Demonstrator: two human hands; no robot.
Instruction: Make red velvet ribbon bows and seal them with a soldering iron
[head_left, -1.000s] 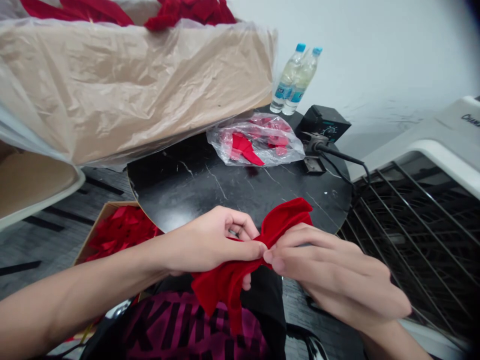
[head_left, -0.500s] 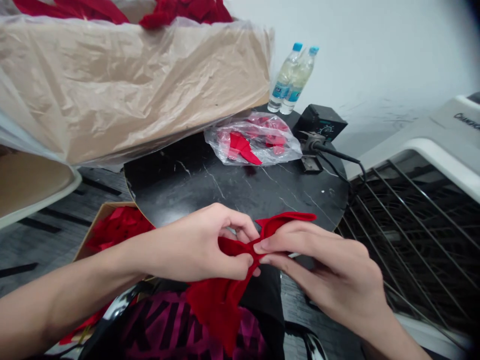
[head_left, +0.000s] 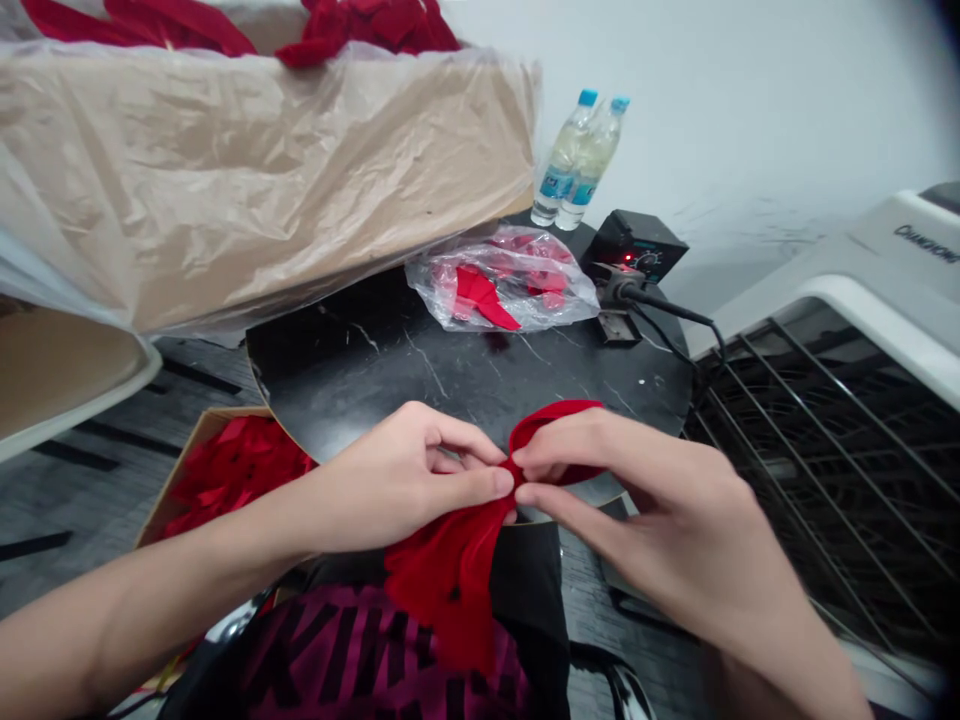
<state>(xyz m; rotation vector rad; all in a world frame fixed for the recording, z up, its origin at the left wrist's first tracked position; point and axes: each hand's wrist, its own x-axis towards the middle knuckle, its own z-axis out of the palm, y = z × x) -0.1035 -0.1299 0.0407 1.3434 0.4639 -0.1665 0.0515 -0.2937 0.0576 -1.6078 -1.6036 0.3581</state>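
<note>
The big box (head_left: 262,170) with clear plastic over it sits at the back left, partly on our round black bench (head_left: 420,360). Red cloth pokes out of its top. To the right stands a white machine (head_left: 862,330) with a wire grill.

Low on the left is a smaller box (head_left: 225,470) full of red pieces. On the bench lies a clear bag (head_left: 502,285) with more red bits in it. Behind it stand two water bottles (head_left: 574,165), and just beside the bag sits a black unit (head_left: 634,250) with a small red light and a cord.

Our two hands meet in the middle, over the near edge of the bench. Between them we hold the red cloth (head_left: 450,570). Most of it hangs down over our lap, and a small loop sticks up past our right hand.

A moment ago the cloth spread wide like a bow, and our hands were a bit apart. Now our left hand (head_left: 397,485) and right hand (head_left: 660,510) have come close, so the tips touch. The fingers (head_left: 499,480) of both hands are pinched shut on the thin middle of the cloth. The loop looks smaller and more bunched. We think we are squeezing the middle tight to make a bow shape.
</note>
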